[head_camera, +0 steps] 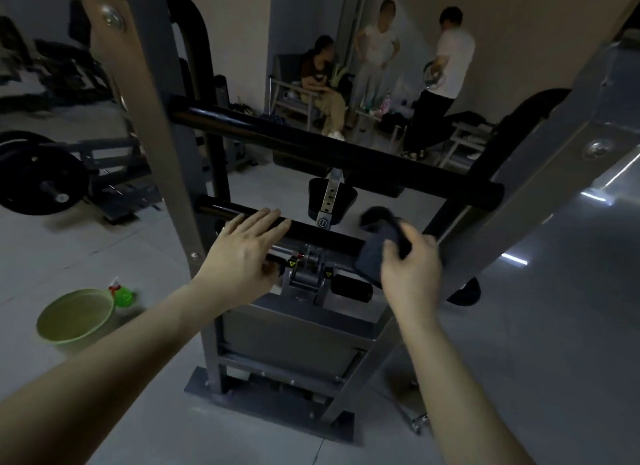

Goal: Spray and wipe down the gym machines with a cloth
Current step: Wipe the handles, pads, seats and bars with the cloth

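Note:
A grey gym machine (162,125) stands in front of me with two black padded crossbars. My right hand (410,267) grips a dark cloth (379,236) against the right end of the lower black bar (311,234). My left hand (242,253) lies flat on the left part of the same bar, fingers straight. The upper black bar (332,152) runs above, untouched. A green spray bottle (121,293) with a red trigger stands on the floor at the left, beside the machine's leg.
A green basin (74,317) sits on the tiled floor by the spray bottle. A barbell with black plates (38,177) rests at far left. Three people (377,66) are at the back near chairs. Grey floor (554,326) opens to the right.

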Available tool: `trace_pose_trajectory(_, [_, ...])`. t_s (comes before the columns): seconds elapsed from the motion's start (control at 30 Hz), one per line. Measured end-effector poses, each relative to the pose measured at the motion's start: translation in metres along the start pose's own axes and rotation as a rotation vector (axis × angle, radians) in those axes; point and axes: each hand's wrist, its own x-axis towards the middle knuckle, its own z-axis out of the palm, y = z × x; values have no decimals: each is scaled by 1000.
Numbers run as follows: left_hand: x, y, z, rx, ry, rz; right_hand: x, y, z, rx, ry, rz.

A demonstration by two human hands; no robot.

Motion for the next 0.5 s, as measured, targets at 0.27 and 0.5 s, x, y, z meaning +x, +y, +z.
trace_pose_trajectory(0.27, [-4,-4,2,28,-3,-16,-3,-37,54,-281,-103,-57])
trace_pose_trajectory(0.5, [-17,-21,3,132,26,-167,7,-56,83,12,-410,-185])
